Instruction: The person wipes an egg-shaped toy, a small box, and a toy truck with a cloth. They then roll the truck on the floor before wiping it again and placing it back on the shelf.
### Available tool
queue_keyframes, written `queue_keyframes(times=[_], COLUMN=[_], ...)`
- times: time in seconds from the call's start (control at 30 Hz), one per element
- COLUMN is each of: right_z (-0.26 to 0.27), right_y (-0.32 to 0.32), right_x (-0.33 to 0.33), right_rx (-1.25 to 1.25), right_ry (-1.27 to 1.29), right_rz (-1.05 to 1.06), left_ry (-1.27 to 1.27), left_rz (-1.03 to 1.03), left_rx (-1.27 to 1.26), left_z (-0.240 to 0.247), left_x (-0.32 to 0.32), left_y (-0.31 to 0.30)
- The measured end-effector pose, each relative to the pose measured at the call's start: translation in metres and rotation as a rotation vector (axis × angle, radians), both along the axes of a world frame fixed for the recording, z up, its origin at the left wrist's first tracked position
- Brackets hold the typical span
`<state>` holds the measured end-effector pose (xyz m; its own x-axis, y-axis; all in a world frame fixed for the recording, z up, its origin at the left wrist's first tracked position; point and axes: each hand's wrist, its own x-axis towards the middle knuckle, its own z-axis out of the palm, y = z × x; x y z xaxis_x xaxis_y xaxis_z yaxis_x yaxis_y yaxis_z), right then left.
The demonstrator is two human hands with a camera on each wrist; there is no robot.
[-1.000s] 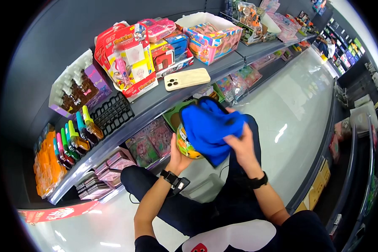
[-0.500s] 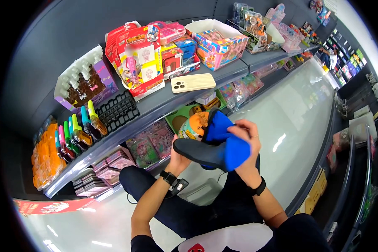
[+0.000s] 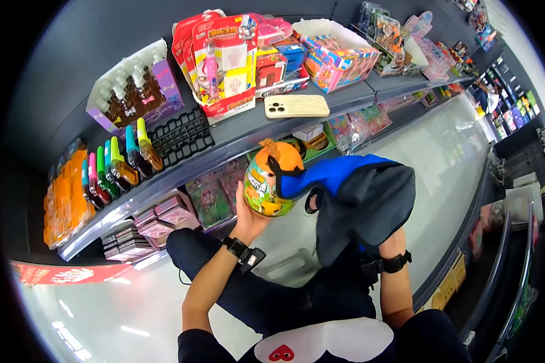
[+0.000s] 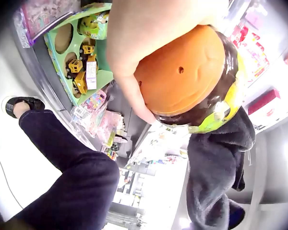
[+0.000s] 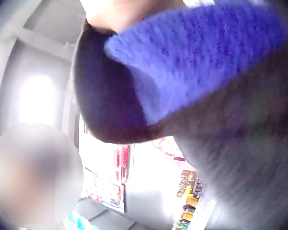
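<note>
My left hand (image 3: 248, 216) holds a round toy container (image 3: 261, 186) with an orange top and a green and yellow printed label. In the left wrist view its orange base (image 4: 182, 72) faces the camera, with the fingers curved round it. My right hand (image 3: 393, 243) holds a cloth (image 3: 369, 209), blue on one side and dark grey on the other; the fingers are mostly hidden beneath it. The cloth drapes over this hand, and one blue end reaches left against the container's side. Fuzzy blue pile (image 5: 201, 57) fills much of the right wrist view.
A cream phone (image 3: 297, 106) lies on the shelf edge, beside boxed toys (image 3: 224, 66) and a black rack (image 3: 181, 136). Below, a green display tray (image 3: 322, 134) with round holes holds small yellow toy trucks (image 4: 77, 67). Bright bottles (image 3: 118, 163) line the shelf's left.
The right hand has drawn the cloth right and down, and its grey side now faces up. More of the container's label shows. The left hand keeps hold of the container.
</note>
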<state>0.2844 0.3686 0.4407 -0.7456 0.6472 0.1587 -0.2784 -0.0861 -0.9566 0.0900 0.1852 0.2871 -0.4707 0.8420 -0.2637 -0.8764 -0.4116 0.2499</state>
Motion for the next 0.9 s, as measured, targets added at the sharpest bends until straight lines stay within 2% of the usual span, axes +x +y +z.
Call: queue_keyframes(times=[0.23, 0.43, 0.53, 0.63, 0.7, 0.73, 0.77, 0.87, 0.9], right_z=[-0.018, -0.023, -0.029, -0.052, -0.055, -0.056, -0.057, -0.056, -0.062], right_y=[0.004, 0.006, -0.014, -0.049, -0.058, -0.057, -0.056, -0.047, -0.040], right_x=[0.028, 0.033, -0.001, -0.060, -0.081, -0.082, -0.084, -0.090, -0.090], right_rx=[-0.208, -0.231, -0.030, 0.559, 0.858, 0.848, 0.836, 0.767, 0.643], right_ry=[0.051, 0.086, -0.023, -0.220, -0.262, -0.248, -0.234, -0.216, -0.213], right_rz=[-0.014, -0.031, -0.020, -0.023, -0.103, -0.098, -0.090, -0.128, -0.080], left_ry=[0.027, -0.025, 0.006, 0.084, 0.223, 0.216, 0.219, 0.207, 0.196], left_rz=[0.034, -0.031, -0.107, -0.182, -0.128, -0.161, -0.170, -0.242, -0.259], left_rx=[0.018, 0.095, 0.109, -0.013, -0.075, 0.031, 0.009, 0.010, 0.049], left_z=[0.000, 0.000, 0.002, -0.003, -0.004, -0.023, -0.042, -0.059, -0.059], left_x=[-0.001, 0.005, 0.010, 0.011, 0.007, -0.003, -0.004, -0.007, -0.003], left_y=[-0.009, -0.009, -0.005, -0.005, -0.006, -0.006, -0.009, -0.015, -0.016])
